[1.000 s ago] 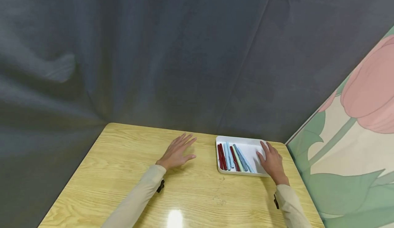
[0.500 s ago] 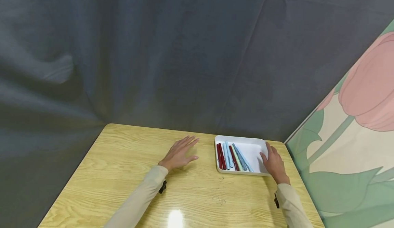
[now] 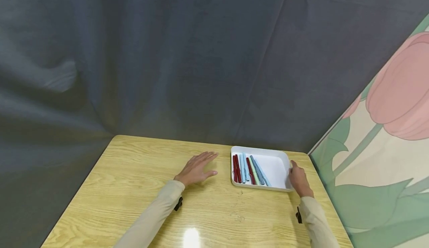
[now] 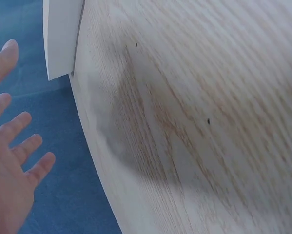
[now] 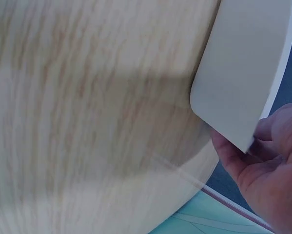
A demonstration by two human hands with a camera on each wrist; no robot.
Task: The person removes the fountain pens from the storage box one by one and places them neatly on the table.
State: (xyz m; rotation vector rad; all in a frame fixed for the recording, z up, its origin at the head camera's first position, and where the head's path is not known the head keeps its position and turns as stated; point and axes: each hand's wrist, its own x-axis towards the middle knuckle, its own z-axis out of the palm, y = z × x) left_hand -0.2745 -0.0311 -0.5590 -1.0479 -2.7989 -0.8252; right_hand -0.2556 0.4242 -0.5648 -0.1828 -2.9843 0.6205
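Observation:
A white tray (image 3: 272, 188) lies near the back right of the table. In its left half are several pens: dark red pens (image 3: 237, 169), light blue pens (image 3: 244, 168), a pale green pen (image 3: 254, 171) and a grey-blue pen (image 3: 257, 170). My right hand (image 3: 299, 180) grips the tray's right end. The right wrist view shows the thumb at the rim and fingers against the outer wall (image 5: 238, 68). To the tray's left, my left hand (image 3: 196, 169) hovers over the table with fingers spread, touching nothing. The tray's corner (image 4: 62, 44) shows beyond it in the left wrist view.
The pale wooden table (image 3: 140, 177) ends at a dark grey curtain (image 3: 187, 73) behind and on the left. A panel with a tulip print (image 3: 375, 173) stands along the right side, close to my right hand.
My right hand has gone from above the tray's right part to its right end and now grips it. The tray sits slightly farther left. My left hand has stayed nearly still.

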